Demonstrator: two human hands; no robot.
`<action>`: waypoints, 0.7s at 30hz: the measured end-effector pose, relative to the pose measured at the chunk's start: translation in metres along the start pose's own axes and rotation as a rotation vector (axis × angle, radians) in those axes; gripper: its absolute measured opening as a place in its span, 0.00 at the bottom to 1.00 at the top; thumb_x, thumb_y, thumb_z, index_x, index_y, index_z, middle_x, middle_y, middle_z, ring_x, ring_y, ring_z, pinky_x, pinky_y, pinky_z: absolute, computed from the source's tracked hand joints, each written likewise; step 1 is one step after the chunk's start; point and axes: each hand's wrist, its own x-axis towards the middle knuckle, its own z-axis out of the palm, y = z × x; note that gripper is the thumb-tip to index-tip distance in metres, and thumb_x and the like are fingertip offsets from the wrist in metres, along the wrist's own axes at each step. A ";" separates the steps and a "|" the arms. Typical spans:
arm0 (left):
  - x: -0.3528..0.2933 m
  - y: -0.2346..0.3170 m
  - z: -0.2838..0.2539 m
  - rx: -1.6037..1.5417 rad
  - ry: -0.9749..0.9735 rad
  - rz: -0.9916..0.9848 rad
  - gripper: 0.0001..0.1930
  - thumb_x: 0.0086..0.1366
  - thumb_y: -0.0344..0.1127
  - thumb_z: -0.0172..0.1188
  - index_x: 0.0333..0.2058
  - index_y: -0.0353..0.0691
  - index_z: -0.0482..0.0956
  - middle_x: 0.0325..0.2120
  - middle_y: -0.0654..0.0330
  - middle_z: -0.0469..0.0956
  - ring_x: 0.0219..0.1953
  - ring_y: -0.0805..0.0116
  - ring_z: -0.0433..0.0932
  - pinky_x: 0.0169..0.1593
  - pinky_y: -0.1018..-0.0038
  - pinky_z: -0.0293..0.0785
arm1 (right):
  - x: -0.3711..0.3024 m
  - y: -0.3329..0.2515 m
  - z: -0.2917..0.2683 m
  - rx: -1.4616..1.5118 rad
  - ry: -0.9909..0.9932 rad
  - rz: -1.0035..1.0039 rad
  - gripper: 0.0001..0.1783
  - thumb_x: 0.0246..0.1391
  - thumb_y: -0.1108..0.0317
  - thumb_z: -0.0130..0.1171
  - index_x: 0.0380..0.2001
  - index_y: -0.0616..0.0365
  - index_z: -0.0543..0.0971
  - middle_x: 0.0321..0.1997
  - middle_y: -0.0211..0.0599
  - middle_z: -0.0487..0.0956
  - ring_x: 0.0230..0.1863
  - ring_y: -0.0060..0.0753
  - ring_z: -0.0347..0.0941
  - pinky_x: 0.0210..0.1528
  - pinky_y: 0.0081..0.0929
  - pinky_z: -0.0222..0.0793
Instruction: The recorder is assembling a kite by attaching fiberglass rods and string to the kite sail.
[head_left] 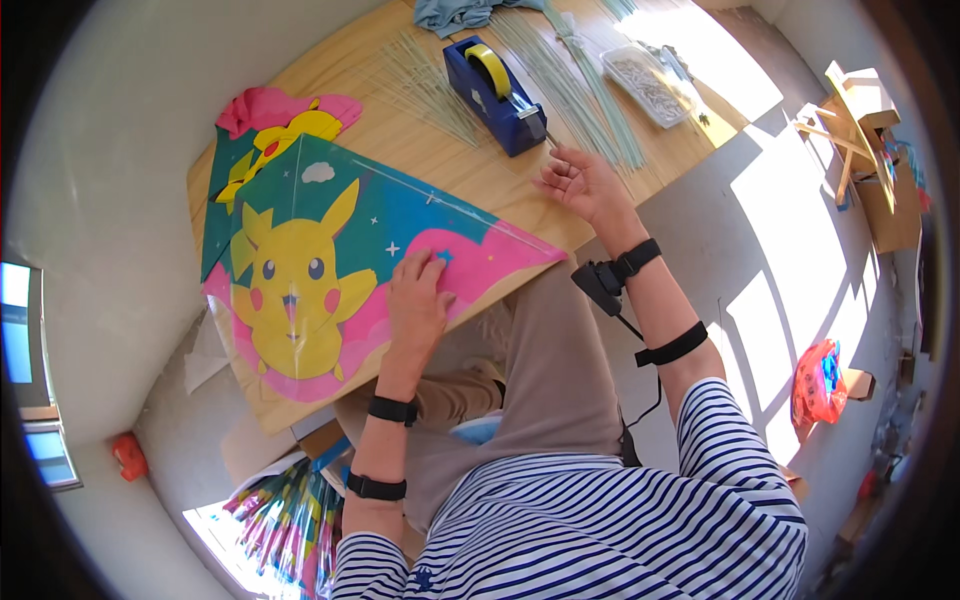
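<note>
A diamond-shaped kite sheet (345, 190) lies at the table's near left corner, printed with a yellow cartoon character on green and pink. My left hand (418, 300) rests on its pink part near the front edge, fingers spread. Beyond the kite, a dark blue tape dispenser (480, 105) with a yellow roll (488, 70) stands on the table. At the dispenser's cutting end, my right hand (592, 190) pinches what looks like the end of the tape between thumb and forefinger; the strip itself is barely visible.
Bundles of thin pale rods (560, 85) lie behind and beside the dispenser on the wooden table (370, 115). A clear tub of small pale parts (650, 85) stands at right. More kites (290, 520) fill a box on the floor at lower left. A red bag (818, 385) lies right.
</note>
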 end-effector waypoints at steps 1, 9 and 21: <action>-0.001 -0.001 -0.001 0.003 0.001 -0.005 0.28 0.46 0.29 0.72 0.49 0.41 0.78 0.55 0.54 0.72 0.59 0.51 0.68 0.58 0.56 0.67 | -0.003 0.002 0.005 -0.006 -0.007 0.004 0.10 0.59 0.70 0.60 0.40 0.65 0.74 0.34 0.41 0.76 0.38 0.44 0.80 0.52 0.48 0.78; 0.000 0.001 -0.002 0.006 -0.015 -0.013 0.28 0.47 0.28 0.71 0.50 0.41 0.78 0.55 0.55 0.72 0.59 0.51 0.68 0.58 0.56 0.67 | -0.002 0.009 0.047 -0.007 -0.016 -0.137 0.10 0.58 0.70 0.62 0.37 0.63 0.73 0.34 0.41 0.75 0.35 0.38 0.78 0.43 0.39 0.79; -0.004 -0.001 -0.005 0.019 -0.023 -0.031 0.28 0.48 0.30 0.71 0.51 0.41 0.77 0.56 0.56 0.71 0.61 0.52 0.67 0.59 0.56 0.66 | 0.020 0.004 0.062 -0.565 0.278 -0.409 0.07 0.52 0.78 0.59 0.22 0.65 0.75 0.19 0.37 0.75 0.16 0.22 0.67 0.20 0.26 0.68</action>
